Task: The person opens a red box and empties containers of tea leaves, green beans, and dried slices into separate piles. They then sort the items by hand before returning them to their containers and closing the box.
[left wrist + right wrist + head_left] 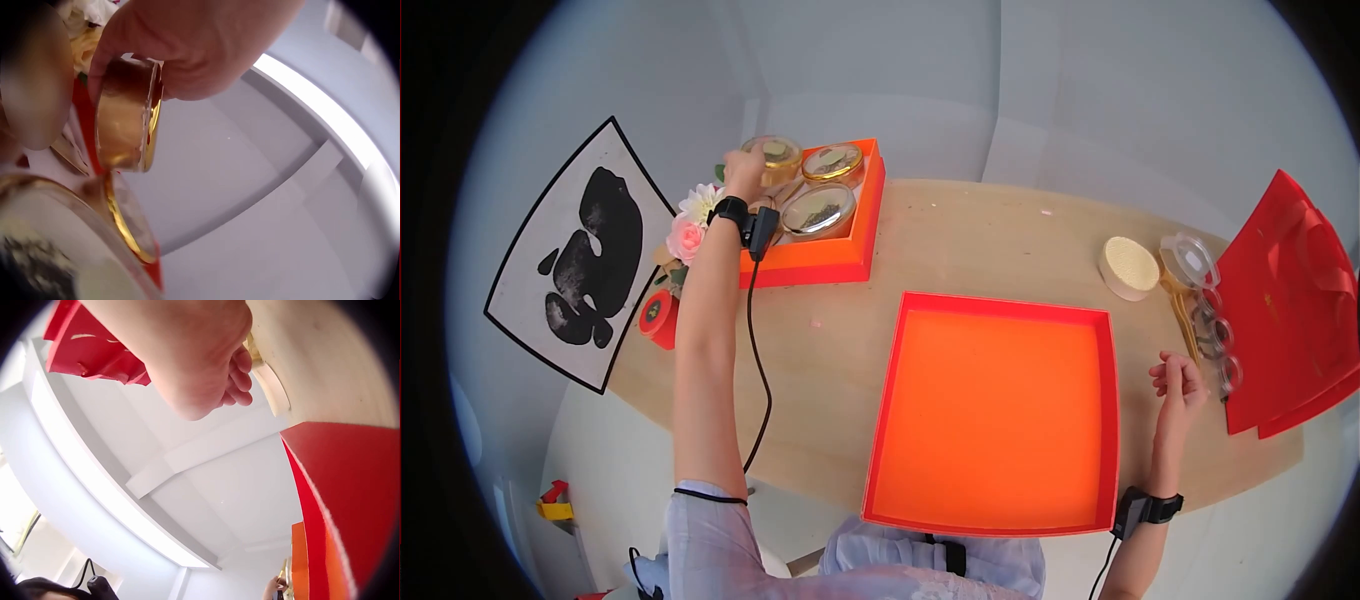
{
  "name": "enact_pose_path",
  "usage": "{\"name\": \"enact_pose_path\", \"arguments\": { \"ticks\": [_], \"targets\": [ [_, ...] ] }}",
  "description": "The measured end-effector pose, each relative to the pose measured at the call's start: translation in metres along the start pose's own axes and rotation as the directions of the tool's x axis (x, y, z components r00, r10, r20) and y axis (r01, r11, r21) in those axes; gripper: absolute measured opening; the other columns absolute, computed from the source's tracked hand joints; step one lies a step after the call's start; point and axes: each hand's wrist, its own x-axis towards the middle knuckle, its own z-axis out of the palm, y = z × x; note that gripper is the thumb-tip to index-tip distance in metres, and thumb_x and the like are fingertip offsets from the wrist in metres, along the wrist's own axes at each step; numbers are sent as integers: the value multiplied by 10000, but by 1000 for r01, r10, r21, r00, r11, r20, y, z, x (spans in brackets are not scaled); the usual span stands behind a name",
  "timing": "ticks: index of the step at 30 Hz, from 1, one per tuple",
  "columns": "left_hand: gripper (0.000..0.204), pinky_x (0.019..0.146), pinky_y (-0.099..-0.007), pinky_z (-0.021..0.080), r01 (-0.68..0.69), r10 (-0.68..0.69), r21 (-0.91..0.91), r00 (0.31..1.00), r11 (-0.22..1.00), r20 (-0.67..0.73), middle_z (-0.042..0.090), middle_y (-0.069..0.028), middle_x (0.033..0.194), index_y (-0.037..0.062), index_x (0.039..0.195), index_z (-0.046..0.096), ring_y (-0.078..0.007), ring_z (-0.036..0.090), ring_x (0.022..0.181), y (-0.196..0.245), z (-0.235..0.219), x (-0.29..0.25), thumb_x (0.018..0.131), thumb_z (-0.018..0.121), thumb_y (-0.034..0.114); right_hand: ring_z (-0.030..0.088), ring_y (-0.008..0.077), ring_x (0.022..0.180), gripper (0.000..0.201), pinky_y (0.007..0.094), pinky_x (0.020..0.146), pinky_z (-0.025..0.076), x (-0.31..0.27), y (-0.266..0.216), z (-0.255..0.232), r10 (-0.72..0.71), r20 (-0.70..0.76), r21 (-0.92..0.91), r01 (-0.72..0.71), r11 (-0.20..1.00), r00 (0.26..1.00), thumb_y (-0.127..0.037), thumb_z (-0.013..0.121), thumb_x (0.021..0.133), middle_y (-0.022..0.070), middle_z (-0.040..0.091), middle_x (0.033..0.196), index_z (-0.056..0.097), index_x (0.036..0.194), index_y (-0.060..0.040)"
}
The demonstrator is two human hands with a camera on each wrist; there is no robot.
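Observation:
My left hand [746, 172] grips a round gold-rimmed container [778, 156] at the back left corner of the orange box [820, 262]. In the left wrist view the fingers of my left hand [187, 47] hold that container [125, 119] on its side, above the others. Two more lidded containers, one behind [833, 163] and one in front [819, 211], sit in the box. My right hand [1178, 382] hangs loosely curled right of the empty red-edged tray [1000, 415]; the right wrist view shows this hand [206, 362] holding nothing.
Flowers [690, 235] and a small red tin [659, 318] stand beside my left forearm. At the right are a cream round piece [1129, 267], clear lidded cups [1190, 262], gold tongs [1180, 310] and a red bag [1290, 310]. A black-and-white picture [585, 260] stands at the left.

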Motion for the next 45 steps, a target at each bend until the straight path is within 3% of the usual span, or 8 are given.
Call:
{"name": "enact_pose_path", "arguments": {
  "ticks": [17,19,22,25,28,36,41,45],
  "targets": [
    [411,833,-480,592,182,-97,-158,893,970,439,647,-140,1203,26,1279,578,-285,672,1068,-27,-11,27,945,567,265,547,47,674,232,205,599,394,3,1,-4,-48,-68,-142,38,989,997,-217,619,1034,6,662,760,712,1027,-5],
    [424,823,-556,587,-528,482,24,792,849,375,666,-159,1183,-28,1252,575,-345,700,1062,-79,8,91,943,599,262,547,48,674,228,206,598,394,3,1,-6,-34,-45,-138,28,990,998,-210,619,1033,8,662,760,714,1026,-3],
    [497,830,-552,584,-669,567,27,651,743,505,683,-228,1195,-101,1293,530,-401,715,1038,-38,-15,3,948,603,248,552,50,676,226,206,597,395,3,4,-6,-50,-44,-146,43,988,998,-204,617,1034,7,660,759,713,1024,0],
    [592,917,-505,563,-261,171,384,952,886,254,659,-306,1254,-119,1376,474,-437,679,1124,-23,10,36,957,591,282,555,52,676,224,208,597,396,3,-1,-3,-61,-44,-165,53,985,997,-200,612,1036,6,656,753,711,1021,1],
    [668,993,-460,524,-420,202,693,904,585,377,612,-350,1307,-85,1454,427,-450,634,1198,-34,10,32,973,566,357,562,54,682,216,208,604,400,2,-4,-3,-51,-24,-160,47,986,998,-189,608,1037,6,650,752,708,1018,2],
    [553,980,-484,522,-462,246,617,880,637,406,662,-310,1220,-27,1340,474,-424,644,1176,9,3,-40,983,614,373,589,76,706,226,223,643,434,-1,-8,0,12,67,-130,-3,992,998,-182,606,1034,22,658,787,700,1041,25],
    [402,930,-468,508,-841,785,340,525,421,328,650,-241,1185,-27,1258,560,-424,616,1115,71,-40,-190,994,607,272,578,106,714,322,255,668,457,-13,-31,10,187,414,-214,-105,971,891,-269,635,1008,42,669,814,699,1102,32],
    [376,844,-458,516,-870,659,-41,341,492,670,680,-214,1098,3,1187,616,-411,649,1020,96,-94,-341,974,642,311,591,192,673,360,335,650,473,-26,-46,14,181,550,-400,67,914,816,-274,670,937,137,657,786,697,1081,55]
  ]
}}
